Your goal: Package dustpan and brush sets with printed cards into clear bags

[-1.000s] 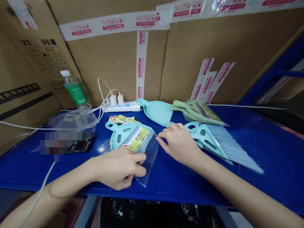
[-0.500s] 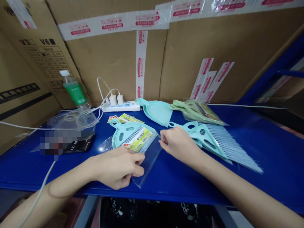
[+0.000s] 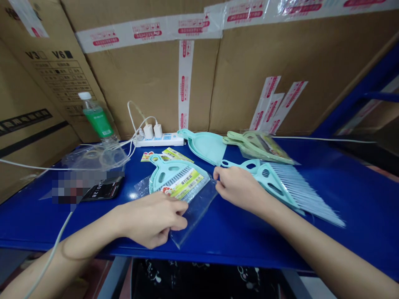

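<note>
A clear plastic bag (image 3: 195,216) lies flat on the blue table, holding a teal dustpan (image 3: 171,165) with a brush and a yellow-green printed card (image 3: 187,185) on top. My left hand (image 3: 156,218) is closed on the bag's near side, fingers curled, the grip partly hidden. At the bag's right corner, my right hand (image 3: 238,185) pinches the film. Just beyond and under my right forearm lie teal brushes (image 3: 274,185) with pale blue bristles. Behind them is a bare teal dustpan (image 3: 207,145).
A bagged green dustpan set (image 3: 262,147) lies at the back right. Loose printed cards (image 3: 174,154) are behind the bag. A white power strip (image 3: 168,139), a leaning bottle (image 3: 99,120), cables and a phone (image 3: 104,189) occupy the left. Cardboard boxes (image 3: 149,74) wall the back.
The bag, with its dustpan and card, has slid slightly to the right. My right hand has moved a little right with the bag's corner; my left hand has barely moved.
</note>
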A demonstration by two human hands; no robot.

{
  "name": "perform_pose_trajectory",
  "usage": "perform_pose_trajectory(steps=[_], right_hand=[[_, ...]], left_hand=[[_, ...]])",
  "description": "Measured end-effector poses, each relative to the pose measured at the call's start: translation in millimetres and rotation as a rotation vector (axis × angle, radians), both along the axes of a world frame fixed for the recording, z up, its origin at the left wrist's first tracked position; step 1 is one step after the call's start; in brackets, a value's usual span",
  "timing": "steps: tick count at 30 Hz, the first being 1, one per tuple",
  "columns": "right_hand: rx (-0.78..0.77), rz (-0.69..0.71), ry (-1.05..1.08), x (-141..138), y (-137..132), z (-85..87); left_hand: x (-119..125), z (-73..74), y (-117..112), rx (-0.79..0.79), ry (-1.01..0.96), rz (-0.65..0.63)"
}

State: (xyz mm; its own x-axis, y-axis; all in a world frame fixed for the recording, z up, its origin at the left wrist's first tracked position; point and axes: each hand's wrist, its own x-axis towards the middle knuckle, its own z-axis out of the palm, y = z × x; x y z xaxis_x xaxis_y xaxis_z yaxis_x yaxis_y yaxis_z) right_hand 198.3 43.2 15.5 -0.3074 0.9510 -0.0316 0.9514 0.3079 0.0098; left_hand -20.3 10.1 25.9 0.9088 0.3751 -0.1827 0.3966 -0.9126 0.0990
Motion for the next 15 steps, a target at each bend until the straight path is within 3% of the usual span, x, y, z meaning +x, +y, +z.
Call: perform_pose_trajectory(steps=[11, 15], right_hand=[[0.056, 0.06, -0.072, 0.4, 2.1, -0.1], [-0.013, 0.083, -0.099, 5.3, -3.8, 7.0]], left_hand=[[0.5, 4.4, -1.5, -0.035, 0.063, 0.045], [0.3, 5.9, -2.7, -0.049, 0.083, 0.055]])
